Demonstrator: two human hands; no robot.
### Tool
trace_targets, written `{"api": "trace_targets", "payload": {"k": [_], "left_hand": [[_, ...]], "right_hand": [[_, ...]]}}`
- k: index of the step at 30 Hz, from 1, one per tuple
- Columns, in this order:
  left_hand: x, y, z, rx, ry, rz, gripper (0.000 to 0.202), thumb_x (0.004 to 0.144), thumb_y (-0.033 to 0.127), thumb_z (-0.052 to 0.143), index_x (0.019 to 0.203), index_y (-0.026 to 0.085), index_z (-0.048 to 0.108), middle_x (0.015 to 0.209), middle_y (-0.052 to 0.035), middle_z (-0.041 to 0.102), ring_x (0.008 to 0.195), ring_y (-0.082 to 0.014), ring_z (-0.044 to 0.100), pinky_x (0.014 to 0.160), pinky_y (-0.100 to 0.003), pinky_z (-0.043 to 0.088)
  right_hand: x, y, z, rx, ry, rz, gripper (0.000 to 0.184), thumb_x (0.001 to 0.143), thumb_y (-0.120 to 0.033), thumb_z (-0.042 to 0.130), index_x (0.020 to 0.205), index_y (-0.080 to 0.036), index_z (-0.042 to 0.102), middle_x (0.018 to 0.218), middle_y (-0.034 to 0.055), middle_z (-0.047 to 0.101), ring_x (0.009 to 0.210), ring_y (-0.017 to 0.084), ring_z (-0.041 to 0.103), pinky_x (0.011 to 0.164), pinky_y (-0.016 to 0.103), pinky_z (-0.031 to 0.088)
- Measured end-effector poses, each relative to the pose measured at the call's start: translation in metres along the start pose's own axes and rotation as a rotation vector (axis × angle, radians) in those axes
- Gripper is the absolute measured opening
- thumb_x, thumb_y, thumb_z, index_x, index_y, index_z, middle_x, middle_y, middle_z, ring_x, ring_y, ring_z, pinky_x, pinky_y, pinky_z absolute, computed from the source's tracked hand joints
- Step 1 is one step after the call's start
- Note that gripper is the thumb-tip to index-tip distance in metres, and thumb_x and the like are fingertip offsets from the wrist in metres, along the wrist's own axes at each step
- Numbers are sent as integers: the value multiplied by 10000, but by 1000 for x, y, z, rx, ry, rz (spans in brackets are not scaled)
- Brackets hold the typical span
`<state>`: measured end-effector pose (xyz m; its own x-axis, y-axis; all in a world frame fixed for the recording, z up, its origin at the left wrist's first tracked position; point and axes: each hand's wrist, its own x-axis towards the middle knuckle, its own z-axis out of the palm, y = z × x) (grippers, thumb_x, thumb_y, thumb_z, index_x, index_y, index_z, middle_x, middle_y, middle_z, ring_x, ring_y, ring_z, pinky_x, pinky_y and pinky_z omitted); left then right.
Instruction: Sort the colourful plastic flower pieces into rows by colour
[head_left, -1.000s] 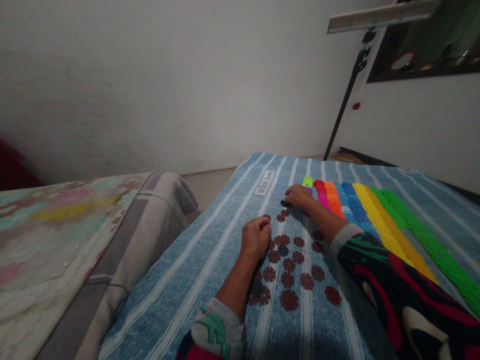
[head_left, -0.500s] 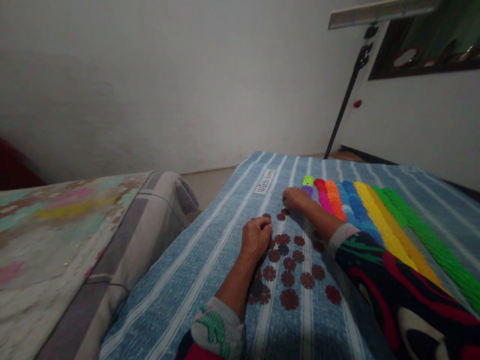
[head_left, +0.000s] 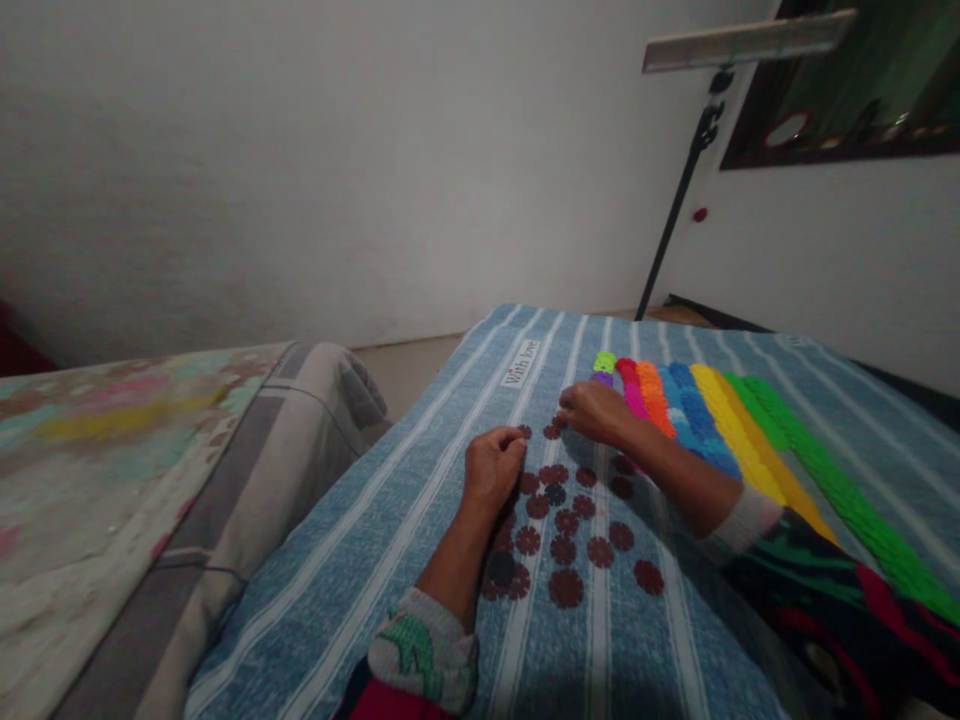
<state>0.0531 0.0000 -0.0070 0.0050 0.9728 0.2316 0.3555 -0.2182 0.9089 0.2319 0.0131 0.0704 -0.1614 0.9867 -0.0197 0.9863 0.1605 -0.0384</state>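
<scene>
Several brown notched discs (head_left: 566, 588), flower-shaped and flat, lie scattered on the blue striped cloth (head_left: 360, 560). My right hand (head_left: 596, 412) reaches over the far end of the scatter, its fingers pinched at a small brown disc (head_left: 553, 431). My left hand (head_left: 493, 465) is closed, thumb and forefinger together, beside another brown disc (head_left: 524, 432). What its fingers hold, if anything, is hidden. A few near-black discs (head_left: 502, 569) lie among the brown ones.
Right of my hands run rows of stacked discs in orange (head_left: 656, 400), blue (head_left: 697, 420), yellow (head_left: 739, 430) and green (head_left: 832, 470). A "With love" label (head_left: 520, 364) marks the cloth. A patterned covered surface (head_left: 135, 480) stands left. Behind is a black stand (head_left: 671, 220).
My right hand has come down and nearer, its fingertips now at the small brown disc. The left hand stays almost in place. The whole view has shifted slightly.
</scene>
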Motion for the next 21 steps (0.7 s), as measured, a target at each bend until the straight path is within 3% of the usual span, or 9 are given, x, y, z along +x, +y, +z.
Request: {"api": "trace_targets", "payload": {"k": [4, 9, 14, 19, 21], "left_hand": [[2, 4, -6, -82, 15, -44, 197, 692, 288, 569, 729, 171, 722, 659, -27, 710, 632, -161, 638, 623, -255, 484], [4, 6, -12, -87, 94, -83, 155, 649, 276, 595, 673, 177, 712, 561, 10, 652, 551, -140, 589, 546, -231, 439], [10, -3, -14, -104, 113, -92, 189, 644, 301, 597, 696, 167, 719, 590, 4, 663, 536, -131, 566, 530, -230, 431], [14, -13, -12, -106, 111, -90, 210, 637, 317, 597, 705, 165, 724, 618, -10, 680, 551, -136, 581, 534, -232, 440], [14, -15, -12, -112, 113, -91, 216, 639, 320, 594, 711, 164, 724, 620, -13, 684, 549, -135, 584, 533, -231, 441]], "right_hand": [[-49, -15, 6, 58, -118, -85, 248, 881, -367, 549, 906, -237, 759, 915, 69, 747, 887, 223, 685, 663, 259, 435], [-88, -28, 18, 143, -147, -143, 245, 839, -293, 583, 1034, -276, 730, 945, 56, 752, 920, 242, 686, 686, 282, 418], [-94, -31, 20, 116, -156, -83, 199, 841, -338, 601, 916, -217, 740, 937, 92, 743, 919, 259, 680, 723, 304, 424], [-91, -34, 22, 159, -127, -99, 304, 827, -301, 612, 1118, -263, 693, 1067, 80, 731, 995, 252, 665, 745, 297, 428], [-90, -37, 23, 144, -136, -81, 306, 833, -285, 592, 1121, -253, 692, 1068, 88, 729, 991, 256, 667, 740, 301, 430]]}}
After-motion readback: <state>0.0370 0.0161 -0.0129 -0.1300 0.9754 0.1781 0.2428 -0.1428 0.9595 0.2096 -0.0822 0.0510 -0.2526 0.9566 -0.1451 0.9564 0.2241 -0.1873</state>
